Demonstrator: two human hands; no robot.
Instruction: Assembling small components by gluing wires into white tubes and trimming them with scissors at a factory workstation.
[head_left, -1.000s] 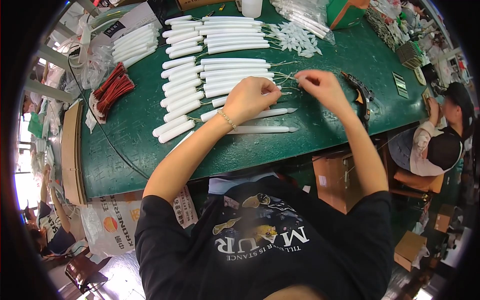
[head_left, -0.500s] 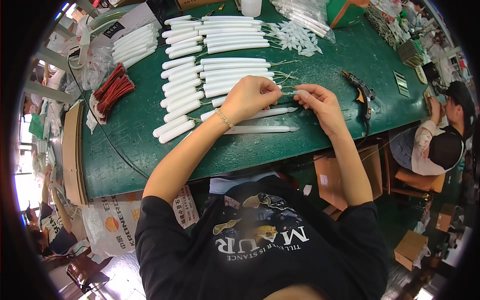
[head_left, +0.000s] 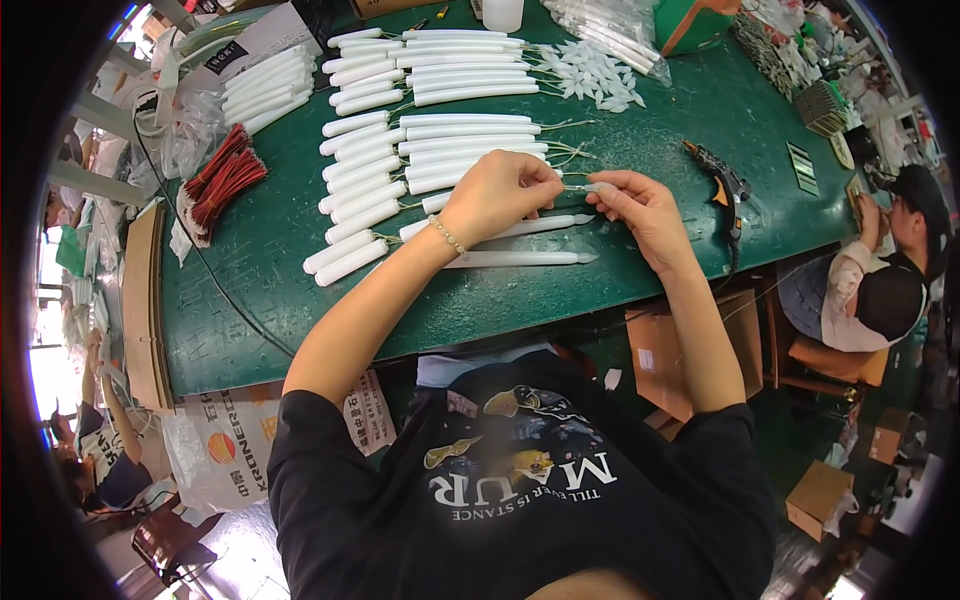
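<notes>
My left hand is closed on a white electric taper candle, whose body shows partly to the left of it. Just right of it, my right hand pinches a small translucent flame-shaped tip by the candle's wire end; whether the two touch is hard to see. Below my hands lie a candle with a tip on its end and another such candle. Rows of white candle tubes with thin wires cover the table beyond. A pile of loose flame tips rests farther back.
On the green table, a hot glue gun lies to the right, its cord dropping over the edge. Red wire bundles and more white tubes are on the left. Another person sits at the right side.
My hands stay nearly in the same place; the right fingertips shift very slightly left toward the candle's end. Otherwise the view has only moved a little.
</notes>
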